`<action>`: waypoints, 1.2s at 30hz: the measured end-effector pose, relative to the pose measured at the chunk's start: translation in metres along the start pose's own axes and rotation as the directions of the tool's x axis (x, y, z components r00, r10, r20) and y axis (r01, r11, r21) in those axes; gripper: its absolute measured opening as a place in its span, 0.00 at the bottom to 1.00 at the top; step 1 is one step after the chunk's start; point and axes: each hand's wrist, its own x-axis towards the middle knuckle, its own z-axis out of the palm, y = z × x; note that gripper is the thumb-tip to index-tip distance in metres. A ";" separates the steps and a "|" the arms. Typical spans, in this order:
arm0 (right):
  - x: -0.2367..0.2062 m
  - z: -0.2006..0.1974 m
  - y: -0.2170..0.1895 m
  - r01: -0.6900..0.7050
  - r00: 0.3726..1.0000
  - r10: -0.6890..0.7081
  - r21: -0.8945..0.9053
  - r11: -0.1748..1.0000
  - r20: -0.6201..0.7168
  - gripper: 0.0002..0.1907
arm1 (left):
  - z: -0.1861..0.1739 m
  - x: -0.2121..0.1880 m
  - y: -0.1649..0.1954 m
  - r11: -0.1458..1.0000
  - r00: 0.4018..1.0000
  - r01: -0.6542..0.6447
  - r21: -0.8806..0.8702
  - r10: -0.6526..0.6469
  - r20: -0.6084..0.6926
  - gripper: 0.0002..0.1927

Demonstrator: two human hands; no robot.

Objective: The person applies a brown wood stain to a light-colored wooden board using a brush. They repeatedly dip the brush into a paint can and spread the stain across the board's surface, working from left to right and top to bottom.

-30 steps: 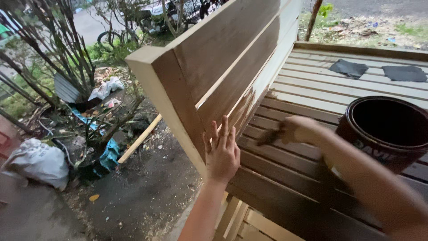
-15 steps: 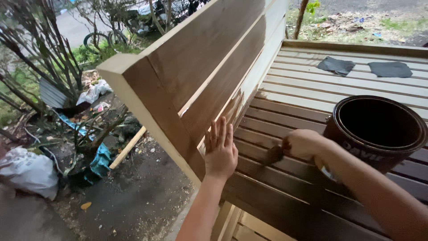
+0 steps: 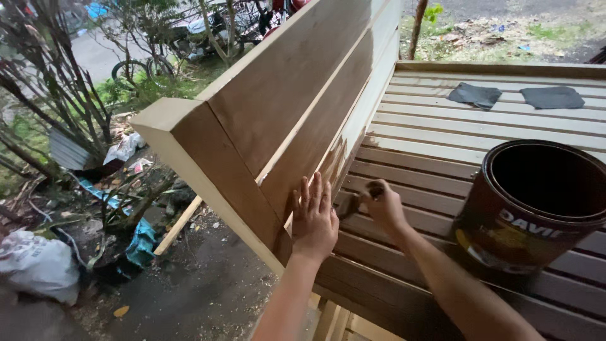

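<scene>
Big dark-brown can (image 3: 533, 211) sitting on the slats at the right, round, lid off, inside too dark to read; pale label band with a yellow patch low on its side, partly cut by the arm. Two grey rags (image 3: 512, 96) lying flat on the bare slats well beyond the can, side by side. Bench (image 3: 404, 136) half stained: slats near the can dark brown, far ones pale raw wood, backrest boards brown with pale edges and end post. Left of the can, right hand (image 3: 382, 203) closed round a small brush (image 3: 349, 205), bristles hard to make out, touching a slat by the backrest's foot. Left hand (image 3: 314, 218) flat and open, fingers spread, pressed on the backrest just beside the brush. Beyond the backrest: dirt, white bag (image 3: 35, 265), blue scraps, bicycle (image 3: 142, 66), all blurry.
</scene>
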 end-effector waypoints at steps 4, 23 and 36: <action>0.004 -0.029 0.007 -0.174 0.985 0.174 -0.002 0.985 0.010 0.10 | 0.004 0.001 -0.002 0.999 1.000 -0.011 -0.045 0.011 -0.003 0.34; 0.035 0.029 -0.012 0.269 0.954 -0.299 -0.428 0.863 -0.003 0.07 | 0.019 0.009 0.000 0.989 0.996 -0.074 -0.125 0.068 -0.056 0.35; 0.024 -0.109 0.034 -0.043 0.925 -0.316 -0.886 0.461 -0.209 0.14 | 0.019 0.006 0.002 0.985 0.994 -0.108 -0.138 0.103 -0.039 0.34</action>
